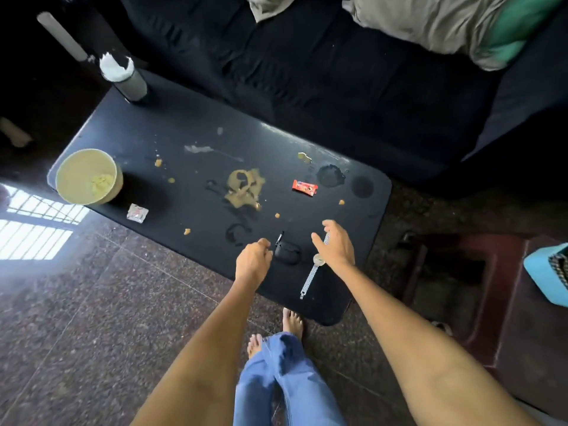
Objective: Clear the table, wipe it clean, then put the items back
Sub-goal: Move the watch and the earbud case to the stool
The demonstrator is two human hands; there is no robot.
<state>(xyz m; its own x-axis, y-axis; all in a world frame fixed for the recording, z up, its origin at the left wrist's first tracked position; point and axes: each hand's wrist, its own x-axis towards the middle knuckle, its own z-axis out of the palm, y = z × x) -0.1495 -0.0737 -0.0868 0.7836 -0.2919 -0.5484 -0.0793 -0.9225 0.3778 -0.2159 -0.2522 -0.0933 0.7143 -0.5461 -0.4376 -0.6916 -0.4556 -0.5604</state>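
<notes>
While hands (253,259) hover — table (190,118) dirty

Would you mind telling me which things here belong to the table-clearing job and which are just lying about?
Job: table, bowl, bottle, red wrapper, silver packet, black case, watch, brown spill, left hand, right hand.
Lying about: sofa, pillow, red stool.

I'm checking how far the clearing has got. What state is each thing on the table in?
Table: dirty, smeared, crumbs.
Cup: upright, residue inside.
Red wrapper: lying flat.
Silver packet: lying flat.
Black case: closed.
Watch: laid out, unfastened.
Left hand: curled, empty.
Right hand: open above the watch.
</notes>
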